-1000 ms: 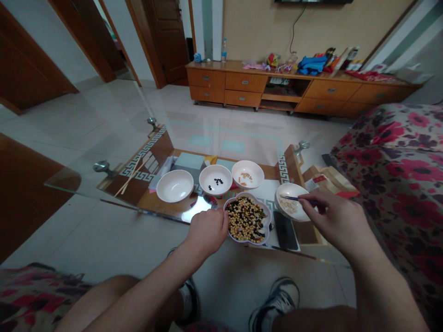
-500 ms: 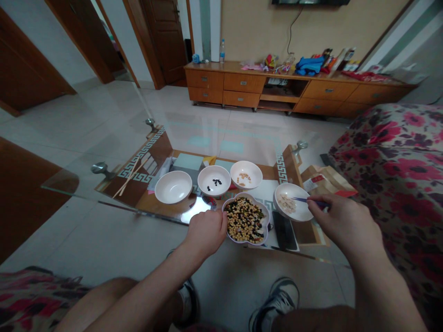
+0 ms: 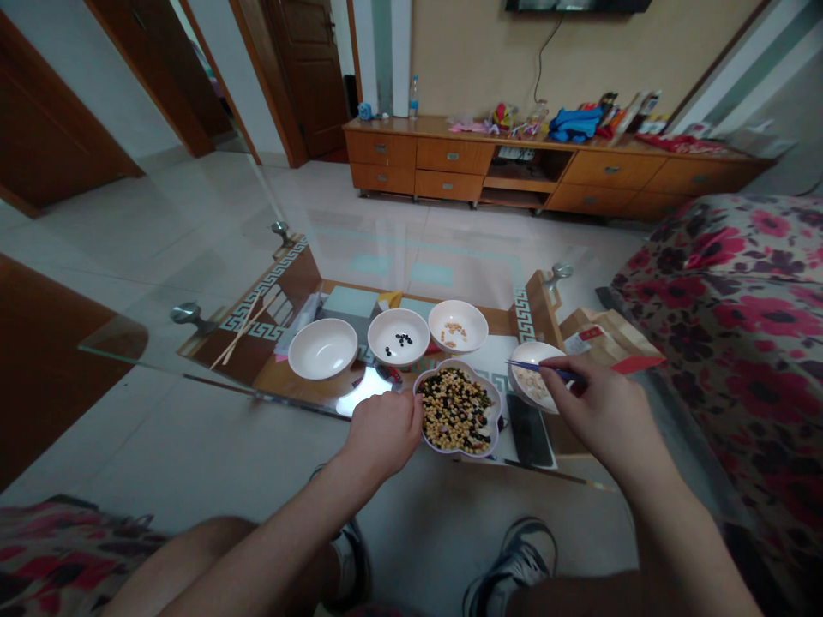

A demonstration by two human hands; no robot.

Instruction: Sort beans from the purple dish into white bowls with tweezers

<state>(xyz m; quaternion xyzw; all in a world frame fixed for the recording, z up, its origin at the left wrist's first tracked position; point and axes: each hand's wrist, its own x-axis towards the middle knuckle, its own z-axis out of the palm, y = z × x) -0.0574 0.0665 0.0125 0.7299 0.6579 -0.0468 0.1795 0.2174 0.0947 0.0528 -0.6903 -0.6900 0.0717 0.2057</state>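
My left hand grips the left rim of a flower-shaped bowl filled with mixed yellow and black beans. In my right hand is a pair of purple tweezers, pinched between thumb and fingers. Their tips hover over the left edge of a white bowl that holds pale flat pieces. Behind the bean bowl stand a white bowl with several black beans and another white bowl with light orange pieces. A bare white bowl sits at the left.
The glass table carries a pair of chopsticks at left. A dark phone lies below the right bowl, and a brown paper bag stands beyond it. A low wooden cabinet runs along the wall. A flowered sofa is at right.
My right hand has moved left with the tweezers, their tips going from inside the right bowl to its left edge. My left hand stays on the bean bowl.
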